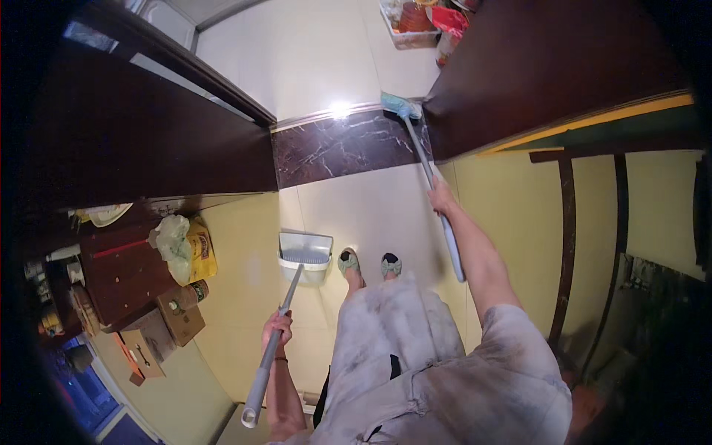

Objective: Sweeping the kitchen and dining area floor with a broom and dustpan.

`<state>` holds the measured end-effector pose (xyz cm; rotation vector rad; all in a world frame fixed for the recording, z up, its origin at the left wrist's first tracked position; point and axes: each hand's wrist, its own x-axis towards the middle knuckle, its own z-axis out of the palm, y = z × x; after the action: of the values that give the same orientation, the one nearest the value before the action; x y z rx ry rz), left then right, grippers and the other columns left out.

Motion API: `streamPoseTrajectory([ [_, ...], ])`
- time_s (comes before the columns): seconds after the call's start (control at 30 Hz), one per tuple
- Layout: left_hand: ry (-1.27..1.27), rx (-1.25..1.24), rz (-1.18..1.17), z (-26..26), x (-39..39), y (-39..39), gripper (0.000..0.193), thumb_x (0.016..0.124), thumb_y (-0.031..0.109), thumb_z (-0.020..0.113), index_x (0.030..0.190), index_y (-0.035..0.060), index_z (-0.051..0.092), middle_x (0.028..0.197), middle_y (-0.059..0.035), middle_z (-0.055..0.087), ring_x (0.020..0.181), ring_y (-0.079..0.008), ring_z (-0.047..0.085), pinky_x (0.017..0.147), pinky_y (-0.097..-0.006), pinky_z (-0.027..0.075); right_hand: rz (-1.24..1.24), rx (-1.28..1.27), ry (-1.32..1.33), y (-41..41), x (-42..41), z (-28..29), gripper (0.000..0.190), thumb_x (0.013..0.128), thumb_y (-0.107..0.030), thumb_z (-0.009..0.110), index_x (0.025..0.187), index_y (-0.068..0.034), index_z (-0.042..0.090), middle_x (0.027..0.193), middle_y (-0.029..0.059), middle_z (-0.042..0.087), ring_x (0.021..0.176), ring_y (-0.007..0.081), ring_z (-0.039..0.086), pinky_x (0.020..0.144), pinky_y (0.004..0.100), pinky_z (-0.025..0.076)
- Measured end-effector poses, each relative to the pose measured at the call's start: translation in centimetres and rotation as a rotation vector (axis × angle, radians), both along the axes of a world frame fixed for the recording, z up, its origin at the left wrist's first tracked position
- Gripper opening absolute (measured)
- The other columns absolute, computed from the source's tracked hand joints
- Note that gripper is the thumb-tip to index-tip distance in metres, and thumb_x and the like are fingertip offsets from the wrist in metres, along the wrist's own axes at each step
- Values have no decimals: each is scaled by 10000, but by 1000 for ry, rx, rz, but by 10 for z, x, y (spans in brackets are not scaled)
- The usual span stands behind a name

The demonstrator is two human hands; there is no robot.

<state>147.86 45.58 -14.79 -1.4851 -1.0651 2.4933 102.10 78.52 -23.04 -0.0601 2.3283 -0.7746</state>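
My right hand [442,197] is closed round the pole of a broom [400,105]. The broom's blue-green head rests at the right end of a dark marble door threshold [345,146], beside the door frame. My left hand [277,329] grips the grey pole of a long-handled dustpan [306,258]. The pan stands on the pale tiled floor, left of my feet, with its mouth facing the threshold. Its hollow handle end points down and to the left, past my hand. The contents of the pan, if any, cannot be made out.
Dark wood panels flank the doorway. A clear plastic bin [416,40] and a red package [449,21] stand beyond it at the right. On the left are a yellow bag [202,250], a translucent plastic bag [173,245] and cardboard boxes [181,321]. Dark wooden bars [566,233] are at the right.
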Motion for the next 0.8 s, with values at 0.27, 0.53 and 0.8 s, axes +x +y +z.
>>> streamPoseTrajectory([
  [0.27,-46,-30,-31,-8,-9,-36,328,852,203,381,929,-115,409,589,-47,454,444,-99,455,412,-185,442,-101,53,-206,38,140,62,530,780,-120,455,1270,-34,272,536,113,511,377,190,494,339,317,410],
  [0.53,22,-4,-96,-15,-31,-42,292,851,155,356,878,-131,405,580,-37,441,448,-81,452,418,-164,439,68,64,76,62,113,62,529,779,-130,467,1269,-50,284,539,108,512,397,168,507,345,297,421],
  [0.8,-22,-18,-128,-2,-11,-31,264,861,167,330,840,-85,407,560,-27,437,431,-75,432,383,-167,419,-174,40,-237,36,161,103,514,776,-119,468,1254,-29,304,530,112,518,396,180,515,369,310,429],
])
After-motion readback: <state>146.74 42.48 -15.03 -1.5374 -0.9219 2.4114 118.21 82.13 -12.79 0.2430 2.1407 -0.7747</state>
